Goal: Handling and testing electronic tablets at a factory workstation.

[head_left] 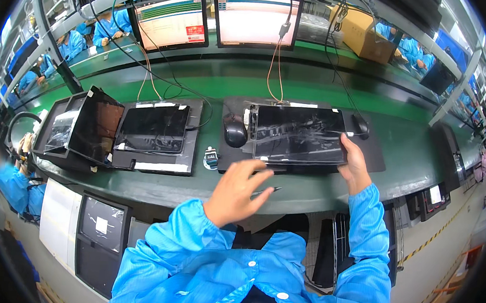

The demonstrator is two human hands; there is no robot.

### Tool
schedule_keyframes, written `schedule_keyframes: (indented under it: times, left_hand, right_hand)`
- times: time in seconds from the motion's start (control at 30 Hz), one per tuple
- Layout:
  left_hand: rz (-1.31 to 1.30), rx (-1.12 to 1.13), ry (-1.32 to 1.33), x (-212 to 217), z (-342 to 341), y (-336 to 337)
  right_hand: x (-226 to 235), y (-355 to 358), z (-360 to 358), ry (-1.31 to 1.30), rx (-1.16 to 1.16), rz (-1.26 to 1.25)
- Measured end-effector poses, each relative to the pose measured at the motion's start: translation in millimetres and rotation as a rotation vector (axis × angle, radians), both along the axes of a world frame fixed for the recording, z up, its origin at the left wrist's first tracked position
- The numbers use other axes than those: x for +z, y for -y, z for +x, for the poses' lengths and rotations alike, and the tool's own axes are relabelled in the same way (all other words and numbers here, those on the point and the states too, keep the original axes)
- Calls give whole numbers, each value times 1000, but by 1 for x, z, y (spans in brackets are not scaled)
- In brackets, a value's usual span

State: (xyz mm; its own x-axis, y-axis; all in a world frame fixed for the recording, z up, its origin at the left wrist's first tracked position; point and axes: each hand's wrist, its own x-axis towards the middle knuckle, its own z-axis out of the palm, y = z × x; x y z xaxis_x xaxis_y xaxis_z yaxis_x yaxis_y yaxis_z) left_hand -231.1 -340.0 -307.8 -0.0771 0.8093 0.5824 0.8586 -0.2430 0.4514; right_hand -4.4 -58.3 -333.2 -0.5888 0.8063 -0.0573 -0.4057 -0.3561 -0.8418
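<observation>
our right hand (355,165) is clamped on the right near corner of the dark display panel (299,134), thumb on top, fingers under the edge. the panel sits tilted on a black mat (375,149) on the green bench (195,190), centre-right, glossy face up and reflecting cables. our left hand (237,193) hovers open just near of the panel's left near corner, fingers spread, holding nothing, not touching it.

our read: we're mid-handling of the panel, steadied one-handed, second hand coming in. next move likely needs the left hand on the opposite edge so the panel is carried by both sides, edges only, off the glass.

around it: a black mouse (235,133) just left of the panel, another mouse (360,126) at its far right corner. a small clicker-like device (212,159) sits near the mat's left edge. a thin dark pen-like tool (265,191) lies on the bench by the left hand; can't tell what it is exactly. orange wires (277,69) drop from above to the panel's far edge. further left, a second panel (153,127) lies on its own mat, and another (95,124) is propped up. two lit monitors (218,20) stand at the far side.
</observation>
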Motion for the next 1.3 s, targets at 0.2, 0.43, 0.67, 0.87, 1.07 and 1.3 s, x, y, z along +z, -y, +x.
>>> schedule_keyframes:
  times: [0.2,0.43,0.67,0.87,1.07,1.3]
  left_hand:
    - [-185,205,-422,7,-36,-53]
    - [-412,332,-639,2,-61,-94]
    - [-484,236,-543,-5,-75,-105]
    - [-370,205,-507,-12,-79,-107]
    - [-303,199,-427,-16,-82,-108]
    - [-278,207,-393,-15,-83,-108]
  right_hand:
    - [-9,-18,-27,108,23,-91]
    - [15,-2,-16,1345,-298,756]
    - [0,22,15,1118,-136,1448]
    - [-6,21,8,1124,-211,1447]
    - [-7,27,4,1160,-243,1470]
    - [-4,28,1,1172,-221,1445]
